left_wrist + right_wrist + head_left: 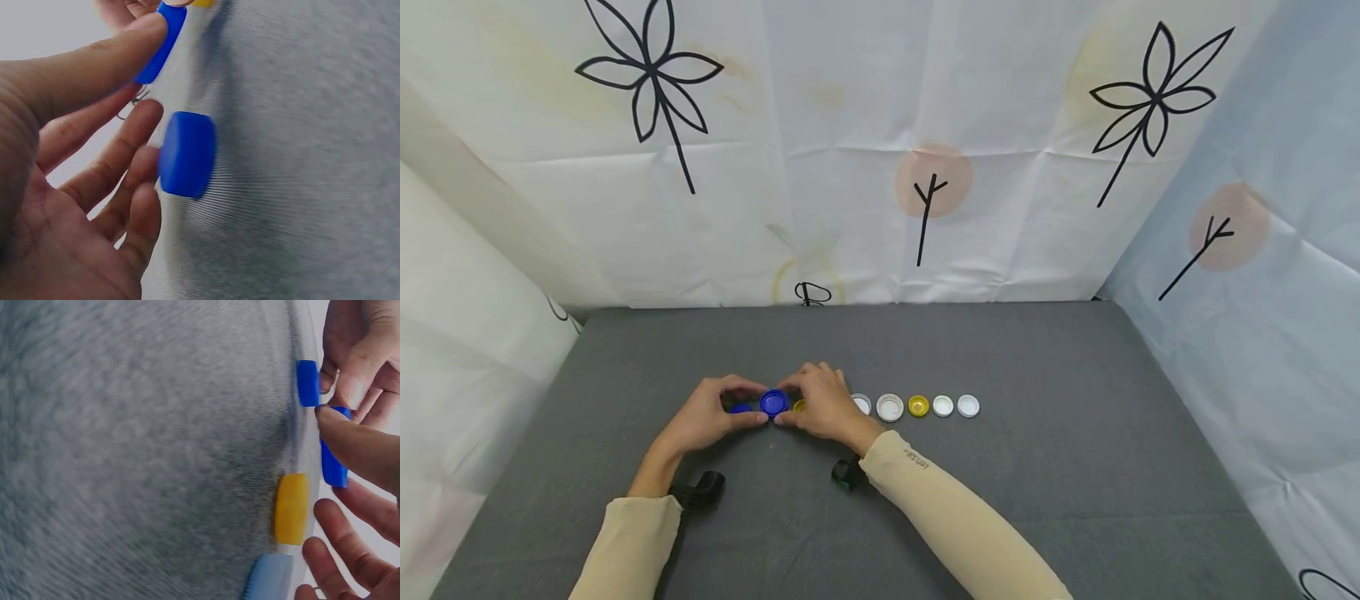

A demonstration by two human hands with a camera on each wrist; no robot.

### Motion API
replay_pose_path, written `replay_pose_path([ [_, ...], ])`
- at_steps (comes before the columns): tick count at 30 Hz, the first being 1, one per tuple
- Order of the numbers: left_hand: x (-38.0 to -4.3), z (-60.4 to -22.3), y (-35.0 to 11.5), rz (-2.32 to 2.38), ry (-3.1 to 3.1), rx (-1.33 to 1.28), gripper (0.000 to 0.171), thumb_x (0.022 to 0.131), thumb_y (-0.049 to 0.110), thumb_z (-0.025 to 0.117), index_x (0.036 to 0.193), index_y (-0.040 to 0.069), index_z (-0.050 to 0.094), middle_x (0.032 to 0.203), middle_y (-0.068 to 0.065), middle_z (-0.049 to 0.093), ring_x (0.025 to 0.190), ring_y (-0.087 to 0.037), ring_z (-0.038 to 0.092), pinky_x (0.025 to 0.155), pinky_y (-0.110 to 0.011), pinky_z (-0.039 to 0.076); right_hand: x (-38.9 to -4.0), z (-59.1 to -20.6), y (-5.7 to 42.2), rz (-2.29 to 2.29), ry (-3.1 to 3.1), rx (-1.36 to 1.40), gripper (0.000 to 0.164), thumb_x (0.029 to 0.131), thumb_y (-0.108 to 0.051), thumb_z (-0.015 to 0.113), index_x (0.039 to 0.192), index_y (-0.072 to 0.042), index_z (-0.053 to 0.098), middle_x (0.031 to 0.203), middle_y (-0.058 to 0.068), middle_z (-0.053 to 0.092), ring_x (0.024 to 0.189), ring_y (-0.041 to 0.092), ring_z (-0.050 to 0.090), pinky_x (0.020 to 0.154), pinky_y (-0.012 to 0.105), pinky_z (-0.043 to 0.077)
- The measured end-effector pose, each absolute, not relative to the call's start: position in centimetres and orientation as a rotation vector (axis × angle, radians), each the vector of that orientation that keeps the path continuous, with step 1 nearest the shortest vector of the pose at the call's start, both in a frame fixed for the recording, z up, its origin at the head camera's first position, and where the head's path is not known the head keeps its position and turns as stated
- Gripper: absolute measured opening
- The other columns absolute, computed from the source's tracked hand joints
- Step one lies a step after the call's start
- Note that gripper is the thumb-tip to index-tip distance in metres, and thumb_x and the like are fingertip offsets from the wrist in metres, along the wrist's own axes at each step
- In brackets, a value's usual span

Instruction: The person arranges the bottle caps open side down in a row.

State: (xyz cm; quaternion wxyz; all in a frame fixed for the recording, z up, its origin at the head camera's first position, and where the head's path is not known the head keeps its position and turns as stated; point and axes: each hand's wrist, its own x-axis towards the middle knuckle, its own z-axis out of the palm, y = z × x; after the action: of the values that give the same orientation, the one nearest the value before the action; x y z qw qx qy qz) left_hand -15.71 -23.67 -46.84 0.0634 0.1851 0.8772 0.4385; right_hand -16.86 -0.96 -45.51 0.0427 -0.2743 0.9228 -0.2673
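Table (1075,483), hands (709,410) (823,403) pinching blue cap (773,403), another (741,408) half-hidden

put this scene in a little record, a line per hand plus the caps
left hand: pinches raised blue bottle cap
right hand: pinches the same cap, opposite side
by left hand: lower blue bottle cap, on gray cloth
by right hand: yellow bottle cap, on the cloth
further right, in order: partly hidden white cap, large white cap, second yellow cap, small white cap, end white cap

yellow cap (799,406) partly hidden by right hand (826,402); sleeve lettering (916,459) illegible
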Motion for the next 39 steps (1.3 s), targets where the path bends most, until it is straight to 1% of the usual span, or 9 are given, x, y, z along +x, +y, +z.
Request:
replay_pose_path([
  [4, -15.6, -46.2, -23.9, 1.48, 2.518, 0.412, 0.037, 0.09, 0.018, 0.08, 0.122, 0.001, 0.07, 0.108, -0.012, 0.072, 0.093, -0.021, 0.067, 0.075, -0.031, 0.055, -16.8, -45.1, -0.9, -0.924, 2.835, -0.857, 0.042, 0.086, -0.037, 0.083, 0.123, -0.02, 0.073, 0.112, -0.004, 0.068, 0.103, 0.013, 0.056, 0.088, 0.032, 0.037],
  [10, -15.5, -45.4, -23.7, 1.602, 2.365, 0.232, 0.044, 0.099, 0.027, 0.07, 0.129, -0.004, 0.065, 0.12, -0.019, 0.068, 0.1, -0.019, 0.07, 0.082, -0.03, 0.056, -16.6, -44.7, -0.9, -1.067, 2.816, -0.89, 0.043, 0.085, -0.035, 0.084, 0.123, -0.019, 0.072, 0.109, -0.004, 0.069, 0.102, 0.019, 0.06, 0.087, 0.03, 0.04],
  [16, -15.5, -45.1, -23.5, 1.703, 2.314, 0.192, 0.042, 0.098, 0.023, 0.071, 0.127, -0.007, 0.065, 0.117, -0.021, 0.069, 0.096, -0.016, 0.07, 0.083, -0.031, 0.056, -16.8, -44.6, -0.5, -1.411, 2.551, -0.811, 0.034, 0.09, -0.022, 0.081, 0.121, -0.01, 0.072, 0.104, 0.0, 0.071, 0.097, 0.016, 0.065, 0.084, 0.024, 0.051],
  [21, -15.4, -44.8, -23.3, 1.756, 2.287, 0.203, 0.04, 0.096, 0.021, 0.074, 0.124, -0.007, 0.065, 0.117, -0.019, 0.069, 0.1, -0.015, 0.07, 0.087, -0.029, 0.055, -17.0, -44.6, 0.0, -1.632, 2.354, -0.725, 0.021, 0.096, -0.014, 0.073, 0.115, -0.006, 0.074, 0.098, 0.003, 0.073, 0.088, 0.01, 0.066, 0.079, 0.023, 0.052],
  [26, -15.3, -44.5, -23.3, 1.761, 2.248, 0.222, 0.042, 0.098, 0.023, 0.072, 0.126, -0.007, 0.064, 0.118, -0.018, 0.068, 0.106, -0.026, 0.069, 0.089, -0.03, 0.055, -17.1, -44.7, 0.1, -1.704, 2.377, -0.779, 0.018, 0.095, -0.013, 0.075, 0.111, -0.006, 0.076, 0.098, 0.004, 0.072, 0.087, 0.008, 0.065, 0.078, 0.025, 0.053],
  [30, -15.3, -44.4, -23.6, 1.743, 2.201, 0.239, 0.044, 0.101, 0.023, 0.067, 0.13, -0.009, 0.061, 0.121, -0.022, 0.067, 0.11, -0.035, 0.067, 0.092, -0.031, 0.053, -17.0, -44.6, 0.1, -1.722, 2.405, -0.863, 0.02, 0.092, -0.012, 0.077, 0.111, -0.006, 0.077, 0.102, 0.008, 0.071, 0.092, 0.019, 0.067, 0.08, 0.029, 0.055],
  [32, -15.3, -44.4, -23.6, 1.736, 2.197, 0.239, 0.045, 0.101, 0.024, 0.067, 0.131, -0.009, 0.061, 0.123, -0.023, 0.066, 0.11, -0.033, 0.067, 0.093, -0.03, 0.052, -16.9, -44.5, 0.1, -1.699, 2.403, -0.884, 0.022, 0.091, -0.013, 0.078, 0.112, -0.005, 0.077, 0.105, 0.01, 0.07, 0.097, 0.025, 0.066, 0.083, 0.03, 0.055],
  [34, -15.3, -44.4, -23.7, 1.736, 2.206, 0.232, 0.046, 0.099, 0.024, 0.069, 0.131, -0.008, 0.061, 0.125, -0.024, 0.066, 0.11, -0.028, 0.068, 0.093, -0.028, 0.052, -17.0, -44.4, 0.2, -1.653, 2.392, -0.882, 0.026, 0.09, -0.015, 0.08, 0.114, -0.005, 0.076, 0.108, 0.009, 0.07, 0.1, 0.025, 0.066, 0.084, 0.028, 0.055],
  [39, -15.2, -44.5, -23.7, 1.744, 2.242, 0.247, 0.048, 0.094, 0.019, 0.076, 0.131, -0.007, 0.062, 0.127, -0.024, 0.064, 0.105, -0.017, 0.069, 0.088, -0.027, 0.055, -17.1, -43.8, 0.3, -1.538, 2.335, -0.776, 0.035, 0.09, -0.02, 0.081, 0.122, -0.007, 0.073, 0.11, 0.003, 0.071, 0.097, 0.014, 0.066, 0.082, 0.022, 0.053],
])
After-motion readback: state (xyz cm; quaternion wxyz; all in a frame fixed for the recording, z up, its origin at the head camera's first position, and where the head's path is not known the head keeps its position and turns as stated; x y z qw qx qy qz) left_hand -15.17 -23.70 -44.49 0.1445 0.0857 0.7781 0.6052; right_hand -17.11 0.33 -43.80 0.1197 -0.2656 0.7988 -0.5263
